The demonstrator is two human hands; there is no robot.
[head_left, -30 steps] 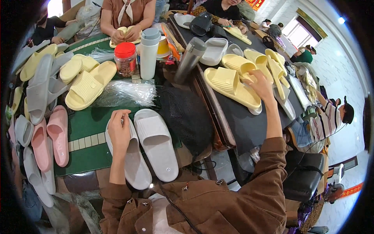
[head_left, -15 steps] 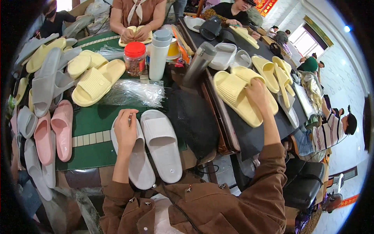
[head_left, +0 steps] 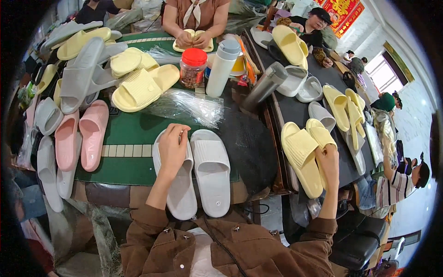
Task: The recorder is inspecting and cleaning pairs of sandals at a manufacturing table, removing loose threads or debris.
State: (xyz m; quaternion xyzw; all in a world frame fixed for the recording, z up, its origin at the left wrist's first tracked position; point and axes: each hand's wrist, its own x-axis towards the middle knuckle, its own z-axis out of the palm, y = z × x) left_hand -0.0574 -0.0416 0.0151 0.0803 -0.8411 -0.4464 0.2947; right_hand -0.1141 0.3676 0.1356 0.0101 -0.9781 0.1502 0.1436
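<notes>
A pair of light grey slippers (head_left: 211,171) lies side by side at the near edge of the green-topped table, toes away from me. Over the left grey slipper (head_left: 180,189) is my left hand (head_left: 173,147), its fingers pinched together; what they hold, if anything, is too small to make out. At the near end of the dark table on the right, my right hand (head_left: 327,164) is closed on a yellow slipper (head_left: 319,134), gripping it around the strap. Its mate, another yellow slipper (head_left: 301,154), lies against it on the left.
Pink slippers (head_left: 92,134), grey slippers (head_left: 83,78) and yellow slippers (head_left: 138,94) crowd the left. Beyond my left hand are clear plastic ties (head_left: 194,108), a red-lidded jar (head_left: 192,69), a white bottle (head_left: 224,69) and a steel flask (head_left: 266,85). Co-workers (head_left: 196,18) sit across.
My right hand has drawn the yellow slippers nearer to me and turned them straighter. At the back right, a co-worker's yellow slipper now stands more upright. The whole view has shifted slightly.
</notes>
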